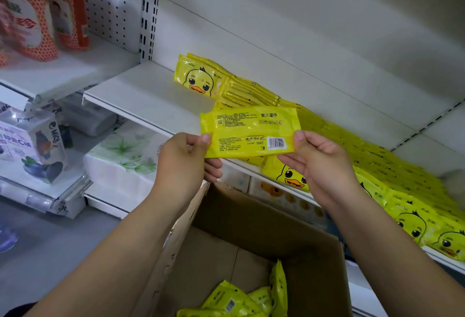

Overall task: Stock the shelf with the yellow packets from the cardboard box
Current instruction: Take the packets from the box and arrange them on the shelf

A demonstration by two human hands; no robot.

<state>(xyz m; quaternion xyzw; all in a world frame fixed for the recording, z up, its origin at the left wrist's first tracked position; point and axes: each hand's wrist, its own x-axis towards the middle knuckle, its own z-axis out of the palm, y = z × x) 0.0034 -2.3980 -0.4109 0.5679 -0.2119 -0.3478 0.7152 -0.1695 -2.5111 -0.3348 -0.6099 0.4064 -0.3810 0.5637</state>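
A yellow packet (249, 131) is held flat in front of the shelf, its printed back with a barcode facing me. My left hand (185, 159) pinches its left edge and my right hand (319, 159) pinches its right edge. On the white shelf (141, 92) rows of yellow duck-face packets (198, 77) lean against each other, running from the middle to the right (412, 218). Below my arms stands the open cardboard box (251, 218) with several more yellow packets (236, 301) at its bottom.
Red-orange bottles (32, 17) stand on the upper left shelf. White tissue packs with green print (123, 158) and a purple-white carton (37, 145) sit on lower shelves at left. A perforated upright post (151, 12) divides the shelf bays. Grey floor lies at bottom left.
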